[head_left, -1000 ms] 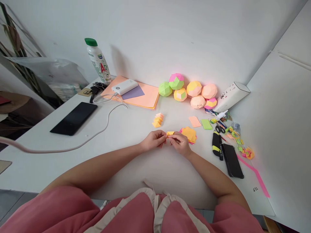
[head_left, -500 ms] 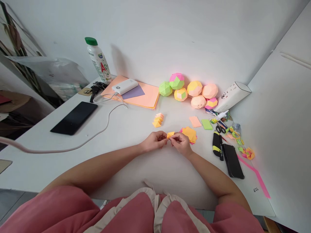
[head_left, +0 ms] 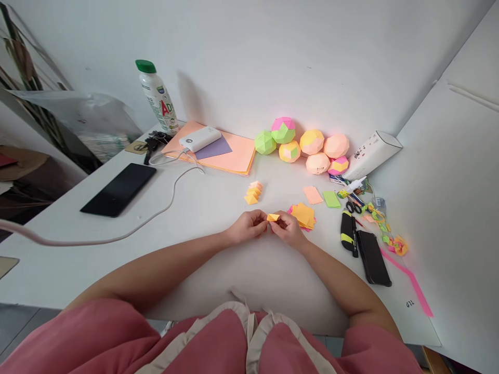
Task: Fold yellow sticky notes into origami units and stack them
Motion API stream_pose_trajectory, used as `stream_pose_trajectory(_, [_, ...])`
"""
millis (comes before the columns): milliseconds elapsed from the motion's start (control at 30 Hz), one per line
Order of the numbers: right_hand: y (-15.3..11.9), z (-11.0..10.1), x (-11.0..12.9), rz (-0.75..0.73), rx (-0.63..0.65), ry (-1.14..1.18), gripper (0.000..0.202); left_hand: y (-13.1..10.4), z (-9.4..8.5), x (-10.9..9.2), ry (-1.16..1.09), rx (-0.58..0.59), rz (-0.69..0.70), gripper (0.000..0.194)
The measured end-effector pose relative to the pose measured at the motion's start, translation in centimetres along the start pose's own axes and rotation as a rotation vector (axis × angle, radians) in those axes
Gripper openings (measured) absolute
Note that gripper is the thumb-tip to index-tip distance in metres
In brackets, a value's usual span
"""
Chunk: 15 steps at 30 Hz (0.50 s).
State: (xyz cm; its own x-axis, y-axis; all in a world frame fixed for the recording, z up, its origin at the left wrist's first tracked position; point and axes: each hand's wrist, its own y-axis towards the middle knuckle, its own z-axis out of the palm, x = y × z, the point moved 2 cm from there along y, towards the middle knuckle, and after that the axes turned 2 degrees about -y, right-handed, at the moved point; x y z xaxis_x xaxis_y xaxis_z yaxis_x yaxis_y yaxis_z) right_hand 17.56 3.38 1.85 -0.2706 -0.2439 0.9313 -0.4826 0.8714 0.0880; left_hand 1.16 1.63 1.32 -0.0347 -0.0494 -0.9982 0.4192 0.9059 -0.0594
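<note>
Between my two hands is a small folded piece of orange paper (head_left: pixel 273 217), held just above the white table. My left hand (head_left: pixel 248 225) pinches its left end, fingers closed. On the other end, my right hand (head_left: pixel 287 227) grips the paper between thumb and fingers. Close beyond my right hand lies a stack of orange and pink paper squares (head_left: pixel 303 215). Past my left hand, several folded paper units (head_left: pixel 254 191) in orange and peach stand in a short row. Peach slips (head_left: pixel 313 195) and green slips (head_left: pixel 331 199) lie to the right.
Several faceted paper balls (head_left: pixel 312 141) sit along the wall. At left are a black tablet (head_left: pixel 120 189), a white power bank (head_left: pixel 200 139) with cable, and a bottle (head_left: pixel 158 98). On the right lie scissors (head_left: pixel 353 206), a cutter (head_left: pixel 346 230), a black case (head_left: pixel 373 257) and a white box (head_left: pixel 373 155).
The orange paper has turned slightly between my fingers, and its folded top now shows flatter. My right fingers have shifted a little on it. Everything else stays put.
</note>
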Motion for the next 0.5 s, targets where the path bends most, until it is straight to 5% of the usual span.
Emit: stream_pose_trajectory(500, [-0.14, -0.09, 0.38, 0.038, -0.027, -0.019, 0.01, -0.16, 0.09, -0.56, 0.067, 0.046, -0.018, 0.007])
